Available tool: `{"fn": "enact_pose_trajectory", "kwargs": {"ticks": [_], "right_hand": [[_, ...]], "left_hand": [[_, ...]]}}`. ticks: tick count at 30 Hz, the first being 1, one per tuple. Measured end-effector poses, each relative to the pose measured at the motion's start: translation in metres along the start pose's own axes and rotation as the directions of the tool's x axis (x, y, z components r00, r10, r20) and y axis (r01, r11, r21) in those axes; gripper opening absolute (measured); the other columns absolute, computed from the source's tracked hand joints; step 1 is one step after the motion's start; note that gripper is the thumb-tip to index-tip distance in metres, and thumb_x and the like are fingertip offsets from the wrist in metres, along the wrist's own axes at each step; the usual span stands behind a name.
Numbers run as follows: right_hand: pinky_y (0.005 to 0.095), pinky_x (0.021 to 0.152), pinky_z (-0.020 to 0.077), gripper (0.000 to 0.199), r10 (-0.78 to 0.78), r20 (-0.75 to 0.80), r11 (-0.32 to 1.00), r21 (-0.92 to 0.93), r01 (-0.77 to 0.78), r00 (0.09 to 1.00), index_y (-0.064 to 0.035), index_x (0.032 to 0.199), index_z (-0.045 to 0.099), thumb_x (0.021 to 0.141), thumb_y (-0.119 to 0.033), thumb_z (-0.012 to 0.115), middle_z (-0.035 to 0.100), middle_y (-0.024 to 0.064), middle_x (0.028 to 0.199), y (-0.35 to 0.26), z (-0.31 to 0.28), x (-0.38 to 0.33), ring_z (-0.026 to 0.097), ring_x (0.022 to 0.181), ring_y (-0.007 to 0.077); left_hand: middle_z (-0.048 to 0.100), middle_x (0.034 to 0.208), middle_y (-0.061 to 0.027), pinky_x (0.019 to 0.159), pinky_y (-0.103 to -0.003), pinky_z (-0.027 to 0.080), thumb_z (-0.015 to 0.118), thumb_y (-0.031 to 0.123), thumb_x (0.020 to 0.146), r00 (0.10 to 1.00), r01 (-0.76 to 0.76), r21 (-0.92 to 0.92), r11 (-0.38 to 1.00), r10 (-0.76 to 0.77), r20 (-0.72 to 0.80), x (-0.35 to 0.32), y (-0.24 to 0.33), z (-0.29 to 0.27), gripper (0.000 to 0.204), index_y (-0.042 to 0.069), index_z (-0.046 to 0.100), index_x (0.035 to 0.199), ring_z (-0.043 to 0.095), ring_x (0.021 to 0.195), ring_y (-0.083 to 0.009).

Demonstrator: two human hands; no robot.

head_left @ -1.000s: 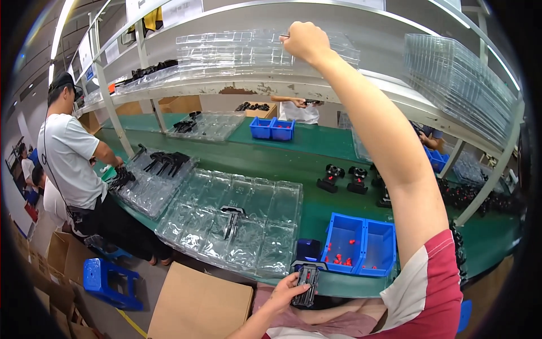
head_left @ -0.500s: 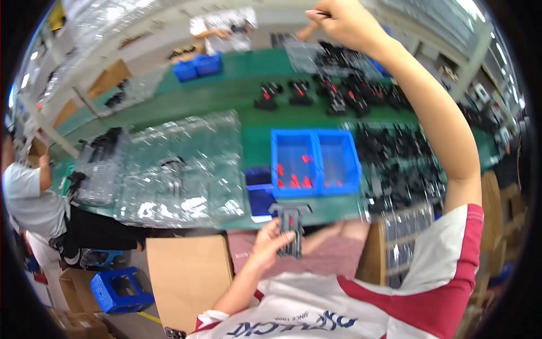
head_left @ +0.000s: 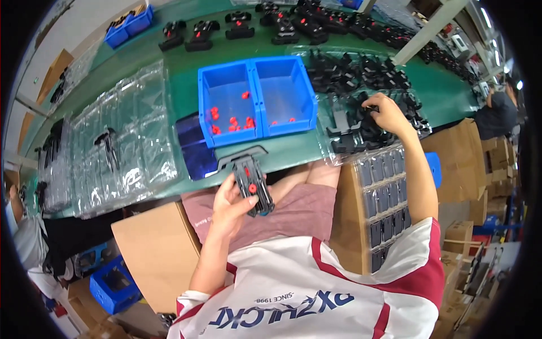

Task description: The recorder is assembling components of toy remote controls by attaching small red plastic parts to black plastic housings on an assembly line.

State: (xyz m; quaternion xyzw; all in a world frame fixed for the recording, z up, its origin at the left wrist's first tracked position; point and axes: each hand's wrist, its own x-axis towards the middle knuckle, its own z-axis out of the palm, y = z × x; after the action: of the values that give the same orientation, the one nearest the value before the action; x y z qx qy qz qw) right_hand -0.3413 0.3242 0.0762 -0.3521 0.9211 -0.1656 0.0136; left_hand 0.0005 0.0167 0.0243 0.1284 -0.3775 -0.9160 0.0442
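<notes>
My left hand point(head_left: 223, 210) is closed around a black plastic holder point(head_left: 248, 179) with a wide crossbar and small red parts, above my lap at the table's front edge. My right hand point(head_left: 388, 116) has come down over the black plastic parts point(head_left: 355, 127) on the right of the table. Its thumb and fingers are pinched together, with something dark at their tips that I cannot make out. Between the hands, farther back, stands a blue two-part bin point(head_left: 257, 99). Small red pieces point(head_left: 241, 123) lie mostly in its left compartment.
A clear plastic tray point(head_left: 141, 113) at the left holds one black part point(head_left: 107, 150). Assembled black-and-red holders point(head_left: 240, 25) line the far table. A dark blue box point(head_left: 195, 147) lies beside the bin. Cardboard boxes point(head_left: 155, 246) and a blue stool point(head_left: 116, 285) stand below.
My right hand has dropped from high above the far table to the black parts at the right. My left hand keeps the holder. The whole view has shifted and turned.
</notes>
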Motion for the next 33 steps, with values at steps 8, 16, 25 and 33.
{"fn": "enact_pose_trajectory", "kwargs": {"ticks": [8, 16, 25, 33], "right_hand": [[0.0254, 0.071, 0.0431, 0.028, -0.003, 0.077, 0.992, 0.124, -0.007, 0.997, -0.0012, 0.096, 0.064, 0.069, 0.006, 0.066, 0.053, 0.0066, 0.123, 0.005, -0.004, -0.018, 0.052, 0.079, 0.0176], [0.021, 0.063, 0.0387, 0.027, 0.071, -0.118, 0.955, 0.294, -0.033, 0.99, -0.0005, 0.099, 0.065, 0.073, 0.005, 0.066, 0.053, 0.0045, 0.126, -0.012, 0.008, -0.03, 0.043, 0.067, 0.0097], [0.0205, 0.064, 0.0392, 0.023, 0.187, -0.468, 0.902, 0.431, 0.038, 0.864, 0.0007, 0.097, 0.066, 0.074, 0.003, 0.066, 0.062, 0.0045, 0.093, -0.101, 0.03, -0.057, 0.043, 0.069, 0.0083], [0.0246, 0.049, 0.0415, 0.031, -0.556, -0.258, 0.728, 0.308, 0.613, 0.79, -0.0028, 0.099, 0.072, 0.068, 0.001, 0.071, 0.063, 0.0073, 0.089, -0.22, 0.095, -0.084, 0.051, 0.058, 0.0152]], "left_hand": [[0.058, 0.124, -0.0214, 0.083, -0.039, 0.055, 0.06, -0.007, 0.083, 0.987, -0.13, 0.048, 0.99, 0.134, -0.091, 0.021, -0.011, -0.015, 0.058, 0.002, 0.041, 0.136, 0.064, 0.105, -0.0346], [0.056, 0.128, -0.022, 0.089, -0.039, 0.053, 0.055, -0.004, 0.088, 0.984, -0.065, 0.008, 0.998, 0.066, -0.165, 0.021, -0.012, -0.021, 0.05, 0.003, 0.041, 0.136, 0.061, 0.112, -0.0323], [0.055, 0.131, -0.0193, 0.097, -0.036, 0.048, 0.046, 0.0, 0.092, 0.982, -0.171, -0.238, 0.956, 0.144, -0.126, 0.03, -0.017, -0.015, 0.046, 0.009, 0.042, 0.138, 0.058, 0.117, -0.0279], [0.057, 0.128, -0.0154, 0.091, -0.031, 0.049, 0.047, -0.004, 0.09, 0.981, -0.19, -0.155, 0.969, 0.182, -0.066, 0.033, -0.011, -0.001, 0.052, 0.009, 0.038, 0.14, 0.061, 0.106, -0.0226]]}}
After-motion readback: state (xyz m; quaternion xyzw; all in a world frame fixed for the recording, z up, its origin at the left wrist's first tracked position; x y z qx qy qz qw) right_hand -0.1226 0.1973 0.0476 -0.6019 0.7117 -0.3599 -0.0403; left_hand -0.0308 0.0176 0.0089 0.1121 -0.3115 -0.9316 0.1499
